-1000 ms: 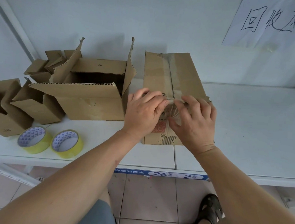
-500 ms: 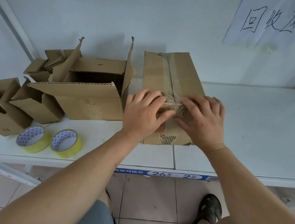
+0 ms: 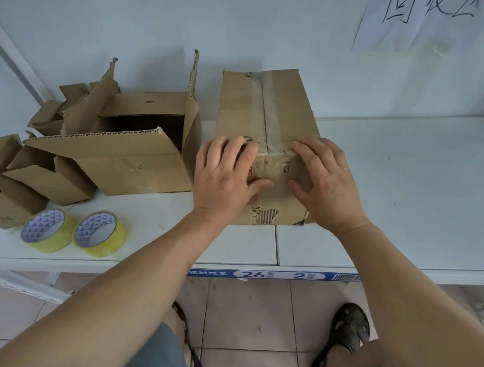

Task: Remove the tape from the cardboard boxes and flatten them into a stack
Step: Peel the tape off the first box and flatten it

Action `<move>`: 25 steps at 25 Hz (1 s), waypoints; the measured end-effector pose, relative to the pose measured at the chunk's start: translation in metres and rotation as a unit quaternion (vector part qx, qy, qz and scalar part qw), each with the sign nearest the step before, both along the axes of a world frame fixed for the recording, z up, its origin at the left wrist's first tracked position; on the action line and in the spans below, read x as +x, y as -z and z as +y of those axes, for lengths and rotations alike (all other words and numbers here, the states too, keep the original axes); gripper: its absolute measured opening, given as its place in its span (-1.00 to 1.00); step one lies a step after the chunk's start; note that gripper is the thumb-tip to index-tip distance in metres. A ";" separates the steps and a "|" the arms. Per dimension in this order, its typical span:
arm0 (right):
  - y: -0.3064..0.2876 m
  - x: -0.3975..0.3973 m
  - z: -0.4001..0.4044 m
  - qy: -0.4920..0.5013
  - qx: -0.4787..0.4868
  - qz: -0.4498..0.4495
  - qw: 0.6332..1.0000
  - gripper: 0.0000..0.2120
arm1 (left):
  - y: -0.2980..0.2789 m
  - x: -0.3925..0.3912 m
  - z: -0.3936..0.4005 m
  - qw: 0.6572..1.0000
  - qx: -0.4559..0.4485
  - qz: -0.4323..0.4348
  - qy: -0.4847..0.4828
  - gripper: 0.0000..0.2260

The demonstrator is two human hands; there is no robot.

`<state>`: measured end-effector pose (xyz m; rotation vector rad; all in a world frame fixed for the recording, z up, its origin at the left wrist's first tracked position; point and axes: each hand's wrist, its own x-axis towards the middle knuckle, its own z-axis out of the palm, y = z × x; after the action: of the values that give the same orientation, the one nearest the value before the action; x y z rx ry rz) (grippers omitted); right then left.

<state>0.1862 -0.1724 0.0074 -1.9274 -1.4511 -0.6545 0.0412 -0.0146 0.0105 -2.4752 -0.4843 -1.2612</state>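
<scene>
Both hands, left and right, lie nearly flat on the taped box, fingers at the tape, gripping nothing. Fingertips may slip off that smooth tape edge, or a hard pull may tear cardboard instead.

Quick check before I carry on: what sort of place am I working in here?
Likely a parcel or stockroom recycling corner: white shelf with a numbered label strip, a handwritten paper sign on the wall, opened cardboard boxes.
</scene>
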 end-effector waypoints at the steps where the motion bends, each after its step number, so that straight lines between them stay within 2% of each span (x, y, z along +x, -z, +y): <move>1: 0.001 -0.001 0.001 0.001 0.006 0.002 1.000 -0.38 | 0.000 0.000 0.001 1.000 0.004 -0.005 0.003 -0.41; 10: 0.000 -0.007 0.005 0.009 0.010 0.009 1.000 -0.41 | -0.002 0.000 0.009 0.999 0.036 -0.017 0.005 -0.46; 14: -0.002 -0.009 0.004 0.018 0.001 0.014 1.000 -0.40 | -0.005 0.001 0.007 1.000 0.021 -0.015 0.009 -0.49; 19: -0.003 -0.013 0.002 0.030 -0.004 0.016 0.999 -0.38 | 0.001 -0.009 0.011 0.997 0.013 0.016 0.081 -0.47; 21: -0.004 -0.017 0.004 0.040 0.003 0.020 0.999 -0.38 | 0.004 -0.012 0.012 0.994 0.012 0.016 0.109 -0.55; 25: -0.005 -0.021 0.006 0.056 0.009 0.029 0.998 -0.40 | 0.007 -0.011 0.005 0.991 0.009 -0.007 0.132 -0.86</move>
<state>0.1652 -0.1667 0.0126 -2.0079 -1.3037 -0.6539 0.0304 -0.0091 0.0031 -2.5794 -0.1501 -1.3728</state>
